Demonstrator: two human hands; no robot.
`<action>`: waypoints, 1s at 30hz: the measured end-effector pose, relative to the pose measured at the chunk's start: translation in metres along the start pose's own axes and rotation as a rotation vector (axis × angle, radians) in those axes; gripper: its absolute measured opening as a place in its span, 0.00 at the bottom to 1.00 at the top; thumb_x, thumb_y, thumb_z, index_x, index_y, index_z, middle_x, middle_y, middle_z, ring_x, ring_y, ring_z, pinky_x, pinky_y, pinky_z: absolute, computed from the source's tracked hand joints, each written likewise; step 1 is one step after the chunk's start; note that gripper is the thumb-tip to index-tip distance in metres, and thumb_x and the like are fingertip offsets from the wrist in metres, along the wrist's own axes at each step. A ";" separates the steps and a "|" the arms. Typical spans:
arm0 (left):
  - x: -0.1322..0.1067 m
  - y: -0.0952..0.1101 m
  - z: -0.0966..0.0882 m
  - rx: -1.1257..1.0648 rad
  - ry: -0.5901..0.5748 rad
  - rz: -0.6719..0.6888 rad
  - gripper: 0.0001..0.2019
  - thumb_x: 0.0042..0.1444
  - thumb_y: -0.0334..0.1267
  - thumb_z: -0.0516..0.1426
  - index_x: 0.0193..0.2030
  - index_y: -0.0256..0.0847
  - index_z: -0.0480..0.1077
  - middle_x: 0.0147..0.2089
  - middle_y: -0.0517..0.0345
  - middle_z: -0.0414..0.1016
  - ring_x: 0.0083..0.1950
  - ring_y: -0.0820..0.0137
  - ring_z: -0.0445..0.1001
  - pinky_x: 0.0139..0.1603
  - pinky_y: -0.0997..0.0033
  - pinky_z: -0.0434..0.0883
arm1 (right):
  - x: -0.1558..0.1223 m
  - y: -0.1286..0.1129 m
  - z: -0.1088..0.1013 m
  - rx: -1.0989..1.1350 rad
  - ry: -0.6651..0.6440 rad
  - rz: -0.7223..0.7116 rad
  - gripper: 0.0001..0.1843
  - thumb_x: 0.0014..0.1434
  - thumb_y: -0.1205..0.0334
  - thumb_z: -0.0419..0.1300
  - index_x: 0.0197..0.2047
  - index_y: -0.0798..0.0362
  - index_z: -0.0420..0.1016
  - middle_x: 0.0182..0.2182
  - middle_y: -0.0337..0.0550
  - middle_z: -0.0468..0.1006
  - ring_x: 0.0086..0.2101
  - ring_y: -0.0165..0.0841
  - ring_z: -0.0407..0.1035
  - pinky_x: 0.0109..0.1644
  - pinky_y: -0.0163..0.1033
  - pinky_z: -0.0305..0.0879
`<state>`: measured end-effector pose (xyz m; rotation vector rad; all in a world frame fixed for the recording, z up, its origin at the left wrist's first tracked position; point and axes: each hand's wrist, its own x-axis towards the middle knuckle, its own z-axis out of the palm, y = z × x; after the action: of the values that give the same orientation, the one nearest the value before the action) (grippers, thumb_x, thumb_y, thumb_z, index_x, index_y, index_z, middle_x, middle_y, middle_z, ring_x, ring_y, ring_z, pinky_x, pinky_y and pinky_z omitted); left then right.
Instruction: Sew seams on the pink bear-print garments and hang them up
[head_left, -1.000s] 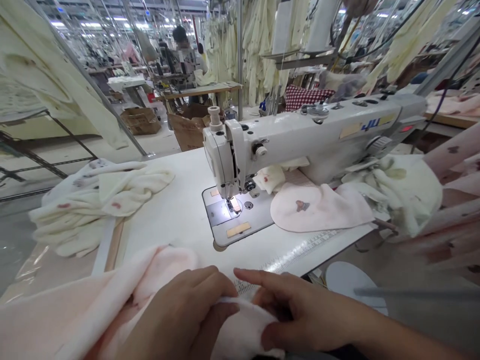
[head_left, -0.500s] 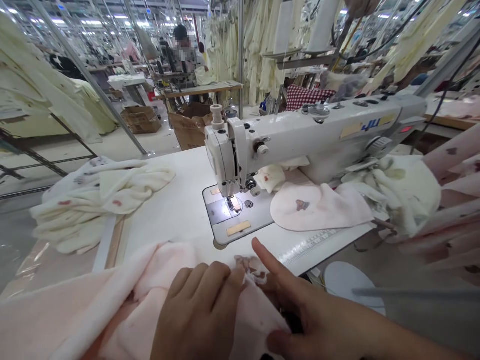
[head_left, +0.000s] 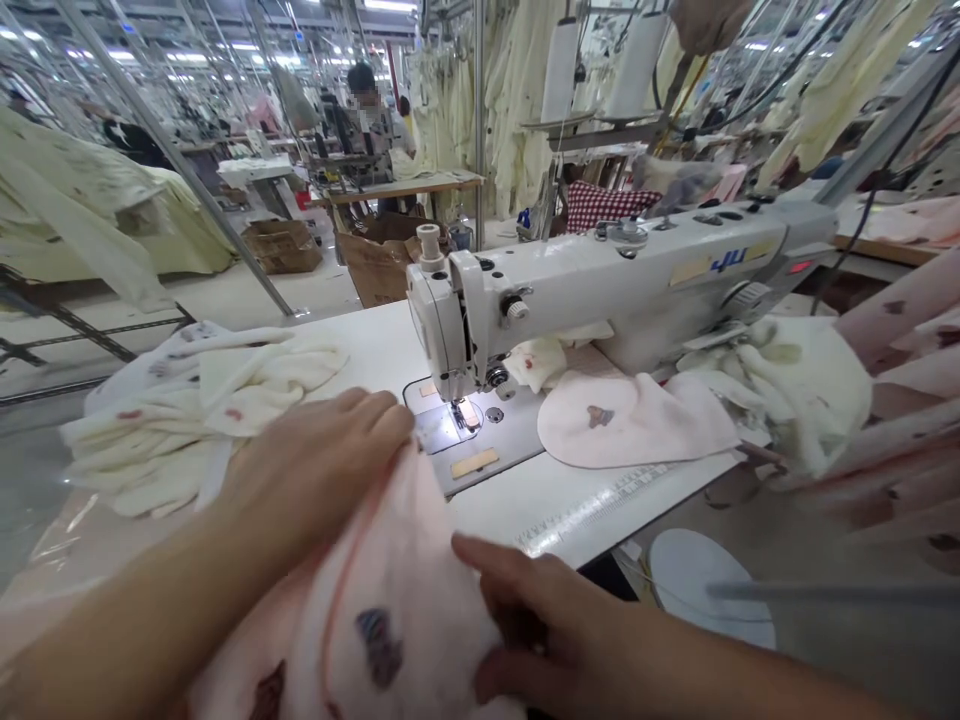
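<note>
Garment factory — sewing machine (head_left: 600,270), hanging garments (head_left: 517,110)

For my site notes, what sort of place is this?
This looks like a garment factory's sewing floor. An industrial sewing machine stands on a white table beside pink printed fabric, pale garments hang in rows, and a co-worker sits at another station.

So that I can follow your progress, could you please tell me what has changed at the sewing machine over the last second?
The left hand has moved forward to the edge of the needle plate, and the pink printed fabric now reaches up beside it. The right hand remains low on the fabric. The sewing machine, cream garment pile and pink cut piece stayed in place.
</note>
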<state>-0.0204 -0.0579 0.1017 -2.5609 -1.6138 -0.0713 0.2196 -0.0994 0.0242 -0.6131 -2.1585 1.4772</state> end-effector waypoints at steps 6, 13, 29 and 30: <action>0.065 0.014 0.059 0.014 -0.106 0.007 0.11 0.55 0.26 0.46 0.30 0.39 0.67 0.36 0.51 0.70 0.42 0.59 0.66 0.43 0.57 0.61 | -0.018 0.012 -0.031 -0.660 0.095 -0.002 0.17 0.60 0.65 0.54 0.53 0.53 0.69 0.34 0.47 0.70 0.34 0.35 0.62 0.36 0.39 0.57; 0.051 0.012 0.076 -0.004 -0.068 -0.035 0.09 0.59 0.29 0.46 0.34 0.39 0.66 0.37 0.53 0.69 0.41 0.61 0.65 0.44 0.58 0.62 | 0.049 0.014 -0.048 -0.933 -0.058 -0.003 0.15 0.62 0.59 0.55 0.51 0.51 0.69 0.37 0.45 0.72 0.37 0.36 0.62 0.38 0.41 0.52; -0.006 0.074 0.088 -0.098 0.122 -0.103 0.13 0.59 0.33 0.51 0.50 0.36 0.65 0.57 0.44 0.67 0.56 0.55 0.64 0.50 0.52 0.64 | 0.088 0.037 -0.089 -1.109 -0.122 -0.019 0.11 0.64 0.64 0.51 0.48 0.52 0.71 0.40 0.45 0.75 0.37 0.35 0.68 0.37 0.39 0.52; -0.006 0.074 0.089 -0.123 0.087 -0.120 0.13 0.59 0.34 0.50 0.50 0.39 0.65 0.58 0.46 0.66 0.56 0.55 0.65 0.49 0.53 0.64 | 0.094 0.039 -0.094 -1.128 -0.124 -0.018 0.11 0.64 0.63 0.50 0.45 0.53 0.72 0.39 0.45 0.76 0.36 0.35 0.68 0.37 0.39 0.52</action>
<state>0.0414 -0.0841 0.0080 -2.5068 -1.7803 -0.2974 0.2043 0.0376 0.0288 -0.8315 -2.9639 0.1376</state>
